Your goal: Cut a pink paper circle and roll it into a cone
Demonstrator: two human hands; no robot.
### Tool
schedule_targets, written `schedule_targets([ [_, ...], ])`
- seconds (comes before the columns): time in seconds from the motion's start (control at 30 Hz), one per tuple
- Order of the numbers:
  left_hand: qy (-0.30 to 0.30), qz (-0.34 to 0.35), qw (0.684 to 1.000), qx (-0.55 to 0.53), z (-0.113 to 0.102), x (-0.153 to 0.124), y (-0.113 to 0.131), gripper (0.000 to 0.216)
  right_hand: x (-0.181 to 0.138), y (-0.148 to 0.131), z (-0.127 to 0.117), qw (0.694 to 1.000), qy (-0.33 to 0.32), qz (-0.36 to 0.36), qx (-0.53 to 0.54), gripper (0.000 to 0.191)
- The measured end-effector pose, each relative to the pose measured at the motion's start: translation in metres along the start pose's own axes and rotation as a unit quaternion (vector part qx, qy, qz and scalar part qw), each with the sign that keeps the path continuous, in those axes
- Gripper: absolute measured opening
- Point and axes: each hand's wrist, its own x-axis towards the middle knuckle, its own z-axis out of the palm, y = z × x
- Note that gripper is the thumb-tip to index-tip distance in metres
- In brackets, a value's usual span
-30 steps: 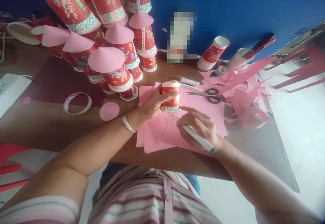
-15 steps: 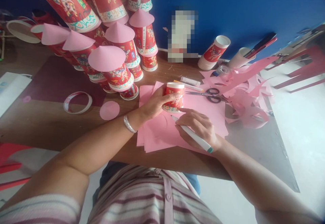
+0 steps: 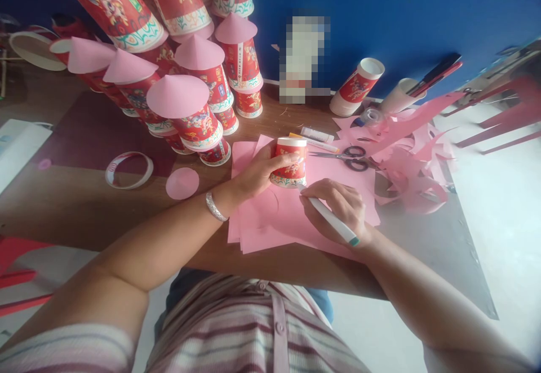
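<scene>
My left hand (image 3: 257,173) is wrapped round a red paper cup (image 3: 291,164), whose white lower band carries green and orange drawn patterns. In my right hand (image 3: 340,207) is a white marker (image 3: 332,221) with a green end, its tip close to the cup's lower edge; whether it touches I cannot tell. Beneath both hands lie stacked pink paper sheets (image 3: 270,226). Scissors (image 3: 357,159), a white tube (image 3: 316,135) and an orange marker (image 3: 325,146) rest on the sheets just beyond the cup. A pink paper disc (image 3: 182,183) sits left of my left wrist.
Stacked red cups with pink cone tops (image 3: 178,97) crowd the back left. A cut cup ring (image 3: 129,170) lies on the table (image 3: 84,209). Pink paper scraps (image 3: 414,176), a tape roll (image 3: 372,115), another cup stack (image 3: 357,88) and a pen cup (image 3: 399,97) stand to the right.
My right hand has shifted slightly right with the marker, and its tip has moved up to the cup's lower right edge. The index finger has drawn back from the cup. My left hand stays put.
</scene>
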Motion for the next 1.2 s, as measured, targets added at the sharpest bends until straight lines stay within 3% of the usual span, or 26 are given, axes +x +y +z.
schedule_targets([
  [1.2, -0.002, -0.004, 1.0, -0.006, -0.0025, 0.0012, -0.0033, 0.044, -0.0024, 0.0005, -0.001, 1.0, -0.017, -0.004, 0.005, 0.023],
])
